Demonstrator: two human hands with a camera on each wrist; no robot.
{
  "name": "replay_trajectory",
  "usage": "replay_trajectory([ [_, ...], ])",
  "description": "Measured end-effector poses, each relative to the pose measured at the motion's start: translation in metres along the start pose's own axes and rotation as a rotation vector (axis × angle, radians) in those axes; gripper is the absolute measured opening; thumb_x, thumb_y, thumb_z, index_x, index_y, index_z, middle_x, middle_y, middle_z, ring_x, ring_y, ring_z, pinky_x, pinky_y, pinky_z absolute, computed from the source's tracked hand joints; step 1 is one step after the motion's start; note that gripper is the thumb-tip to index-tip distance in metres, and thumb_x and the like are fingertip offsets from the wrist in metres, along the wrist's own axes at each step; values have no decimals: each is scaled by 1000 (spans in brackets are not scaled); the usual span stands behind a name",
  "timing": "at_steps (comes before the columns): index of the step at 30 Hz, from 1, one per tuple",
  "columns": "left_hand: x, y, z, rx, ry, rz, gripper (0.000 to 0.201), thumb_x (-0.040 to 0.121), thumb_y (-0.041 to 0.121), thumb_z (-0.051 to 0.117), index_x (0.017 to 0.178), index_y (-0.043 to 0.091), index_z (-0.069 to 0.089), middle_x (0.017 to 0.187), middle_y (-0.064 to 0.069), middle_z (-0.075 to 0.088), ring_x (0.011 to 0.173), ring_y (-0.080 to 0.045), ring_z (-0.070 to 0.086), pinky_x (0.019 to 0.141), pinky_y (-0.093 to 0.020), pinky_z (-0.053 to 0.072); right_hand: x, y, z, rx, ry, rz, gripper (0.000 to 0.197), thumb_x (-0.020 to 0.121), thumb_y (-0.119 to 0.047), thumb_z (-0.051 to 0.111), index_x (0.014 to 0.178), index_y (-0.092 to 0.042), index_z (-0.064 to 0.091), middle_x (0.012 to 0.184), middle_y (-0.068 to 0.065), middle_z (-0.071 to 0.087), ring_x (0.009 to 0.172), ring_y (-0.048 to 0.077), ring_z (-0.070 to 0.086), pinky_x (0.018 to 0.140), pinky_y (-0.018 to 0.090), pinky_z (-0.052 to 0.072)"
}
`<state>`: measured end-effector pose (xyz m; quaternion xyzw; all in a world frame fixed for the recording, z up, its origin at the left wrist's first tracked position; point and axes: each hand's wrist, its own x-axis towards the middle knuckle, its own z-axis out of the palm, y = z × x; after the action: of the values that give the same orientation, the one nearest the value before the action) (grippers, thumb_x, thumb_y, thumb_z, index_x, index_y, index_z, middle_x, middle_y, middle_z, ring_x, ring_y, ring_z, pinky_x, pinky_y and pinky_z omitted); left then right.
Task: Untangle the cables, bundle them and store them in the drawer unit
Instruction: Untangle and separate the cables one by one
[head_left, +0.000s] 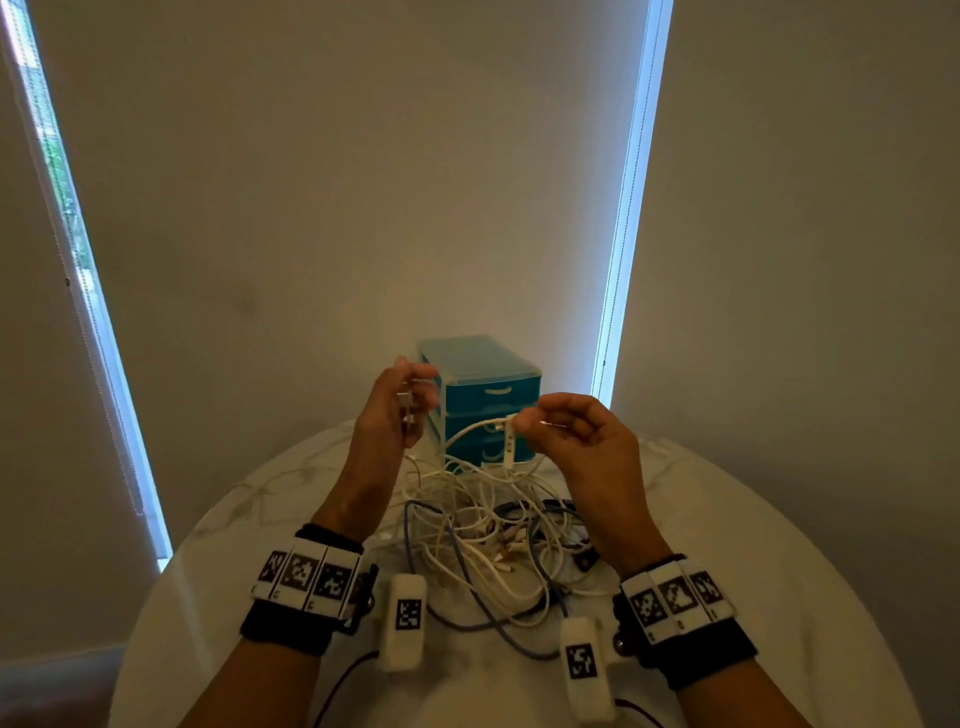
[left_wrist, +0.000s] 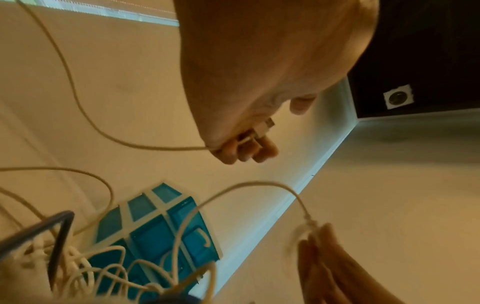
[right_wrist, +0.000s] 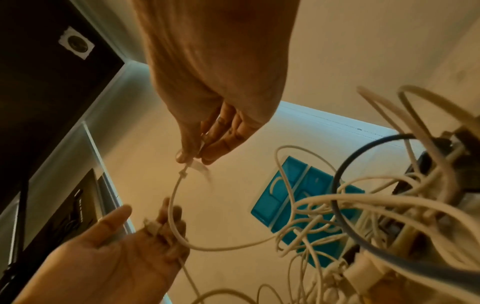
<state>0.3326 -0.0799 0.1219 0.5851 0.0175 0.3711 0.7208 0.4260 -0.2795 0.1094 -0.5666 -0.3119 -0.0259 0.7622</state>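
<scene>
Untangling has only just begun, judging by how things lie: the left hand (head_left: 390, 402) is raised above the table and pinches the USB plug (head_left: 405, 401) of a white cable (left_wrist: 78, 98) between thumb and curled fingers, while the right hand (head_left: 582, 436), level with it and a little apart, pinches the other end of what looks like the same cable at its small white connector (head_left: 510, 441), fingers curled in around it. The length between the two hands sags in a loop and runs down into the cable pile (head_left: 493, 530), which lies on the round table (head_left: 779, 571) below and between both wrists; it seems not yet free of the rest

That pile is a loose knot of several white leads with at least one grey-blue cord (head_left: 467, 582) threaded through; no separate, coiled bundle can be seen anywhere in these views. The teal drawer unit (head_left: 483, 395) stands just beyond the fingertips of both hands, behind the pile, and all its drawers that show look closed, with nothing visibly stored

So what is left, by this reading, is nearly everything: drawing this first cable clear, separating the others, coiling each one, then opening a drawer and putting them in
</scene>
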Motion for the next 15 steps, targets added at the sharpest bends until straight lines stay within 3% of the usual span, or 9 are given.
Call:
replay_trajectory([
  [3, -4, -6, 7, 94, -184, 53, 44, 99, 46, 48, 122, 13, 67, 94, 2, 66, 75, -7, 49, 64, -26, 35, -3, -2, 5, -13, -15, -23, 39, 80, -8, 90, 115, -8, 72, 104, 6, 81, 98, 19, 79, 86, 29, 64],
  [5, -7, -5, 7, 249, -277, 37, 31, 104, 41, 54, 118, 18, 70, 102, 4, 69, 78, -3, 56, 67, -21, 42, -3, -5, 5, -29, -6, -40, 35, 81, -10, 89, 112, -8, 73, 104, 4, 81, 98, 18, 79, 87, 31, 64],
  [7, -11, -4, 3, 498, -339, 28, 22, 107, 42, 58, 111, 28, 75, 108, 9, 72, 95, -1, 64, 82, -19, 49, 0, -9, 2, -6, 61, -77, 29, 84, -12, 87, 109, -7, 74, 105, 5, 80, 101, 18, 77, 90, 32, 63],
  [8, -11, -6, -1, 642, -344, 57, 20, 103, 50, 64, 106, 34, 76, 108, 13, 73, 103, -5, 63, 87, -24, 49, 3, -10, -1, 47, 120, -93, 28, 85, -12, 87, 109, -6, 75, 107, 7, 80, 105, 20, 77, 92, 33, 63],
  [10, -12, -12, -9, 836, -313, 119, 22, 91, 59, 75, 97, 38, 77, 104, 18, 73, 105, -3, 59, 85, -28, 44, 10, -13, -9, 249, 197, -78, 35, 84, -12, 85, 115, -3, 72, 117, 18, 76, 112, 27, 74, 99, 37, 60],
  [13, -9, -15, -12, 733, -224, 116, 19, 92, 53, 78, 88, 34, 82, 93, 16, 78, 84, 3, 64, 80, -25, 44, 13, -9, -15, 409, 104, 35, 53, 80, -22, 84, 126, -4, 66, 126, 20, 73, 117, 26, 73, 105, 38, 58],
  [15, -7, -13, -10, 597, -131, 147, 17, 92, 45, 80, 93, 29, 86, 89, 8, 81, 77, 2, 68, 77, -19, 49, 10, 2, -13, 191, -13, 141, 60, 79, -36, 86, 131, -14, 66, 130, 8, 74, 120, 19, 72, 104, 37, 58],
])
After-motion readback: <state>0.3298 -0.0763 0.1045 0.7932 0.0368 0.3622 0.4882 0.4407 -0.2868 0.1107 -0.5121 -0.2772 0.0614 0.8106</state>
